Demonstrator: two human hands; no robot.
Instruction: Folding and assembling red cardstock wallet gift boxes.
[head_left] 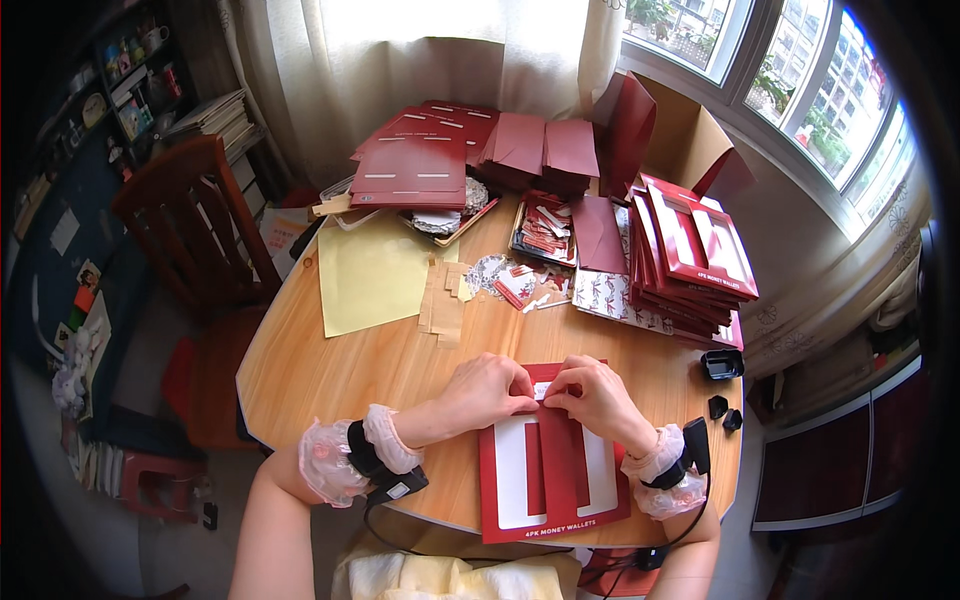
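Table [330,385] finished in smooth wood; glossy card packet [557,470] laid near-side, matt paper sheet [374,277] laid left-side.

Red-and-white card [558,465], yellow sheet [370,275]

left arm [283,520]: rising from lower edge, bent, angled inward | left grip [487,384]: back upward, fingers [521,382] curled, tips lowered | right arm [692,550]: rising from lower right, wrist angled inward | right grip [598,392]: fingers curled, tips lowered | spacing: both sets of fingertips near each other
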